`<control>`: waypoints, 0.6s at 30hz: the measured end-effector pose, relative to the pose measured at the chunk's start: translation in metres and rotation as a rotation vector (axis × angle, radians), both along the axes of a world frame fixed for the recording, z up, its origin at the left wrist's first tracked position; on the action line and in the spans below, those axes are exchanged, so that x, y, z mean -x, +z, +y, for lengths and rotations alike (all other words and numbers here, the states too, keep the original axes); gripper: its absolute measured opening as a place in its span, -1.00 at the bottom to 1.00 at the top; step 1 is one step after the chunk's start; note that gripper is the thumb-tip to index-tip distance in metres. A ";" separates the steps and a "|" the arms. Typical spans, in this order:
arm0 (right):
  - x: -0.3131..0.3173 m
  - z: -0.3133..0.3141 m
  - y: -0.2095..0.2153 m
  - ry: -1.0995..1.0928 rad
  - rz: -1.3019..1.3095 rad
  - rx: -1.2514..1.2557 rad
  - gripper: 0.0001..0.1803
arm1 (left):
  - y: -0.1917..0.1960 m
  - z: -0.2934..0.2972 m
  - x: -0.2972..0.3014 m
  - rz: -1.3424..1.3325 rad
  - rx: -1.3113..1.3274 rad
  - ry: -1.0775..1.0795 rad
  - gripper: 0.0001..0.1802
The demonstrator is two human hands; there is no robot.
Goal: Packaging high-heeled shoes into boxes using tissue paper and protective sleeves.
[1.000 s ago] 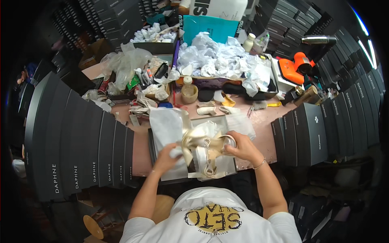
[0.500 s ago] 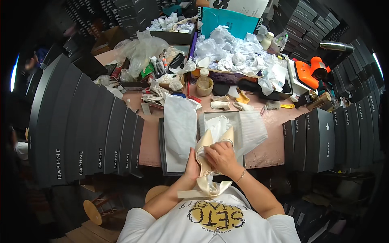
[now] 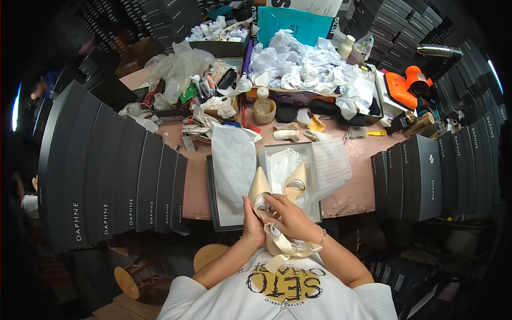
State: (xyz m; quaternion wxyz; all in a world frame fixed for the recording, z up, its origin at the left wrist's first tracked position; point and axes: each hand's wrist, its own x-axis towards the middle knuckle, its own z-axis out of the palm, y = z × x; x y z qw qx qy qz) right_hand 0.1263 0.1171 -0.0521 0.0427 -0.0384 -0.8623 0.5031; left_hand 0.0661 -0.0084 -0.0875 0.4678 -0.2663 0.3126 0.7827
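A cream pointed-toe shoe (image 3: 260, 184) is held over the open box, toe pointing away from me. My left hand (image 3: 254, 222) is wrapped round its left side. My right hand (image 3: 292, 217) is closed at its opening, the fingertips partly hidden; something white shows inside there. A beaded strap and a cream ribbon (image 3: 282, 255) hang from the shoe's heel end against my shirt. The matching shoe (image 3: 296, 181) lies to the right in the grey shoebox (image 3: 264, 154), on white tissue paper (image 3: 282, 165).
The box lid (image 3: 211, 192) with a white sheet (image 3: 234, 160) lies left of the box. Rows of dark shoeboxes (image 3: 114, 176) (image 3: 421, 178) flank the pink table (image 3: 346, 200). Behind are crumpled paper (image 3: 298, 64), a bottle (image 3: 263, 104), a brush (image 3: 357, 132) and an orange heat gun (image 3: 402, 90).
The held shoe has shifted a little left, its ribbon swinging right. My right hand has moved slightly left and down, uncovering the other shoe in the box.
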 end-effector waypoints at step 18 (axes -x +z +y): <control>0.036 0.070 -0.040 -0.337 0.106 -0.489 -0.52 | -0.043 -0.005 0.031 0.037 0.018 -0.079 -0.13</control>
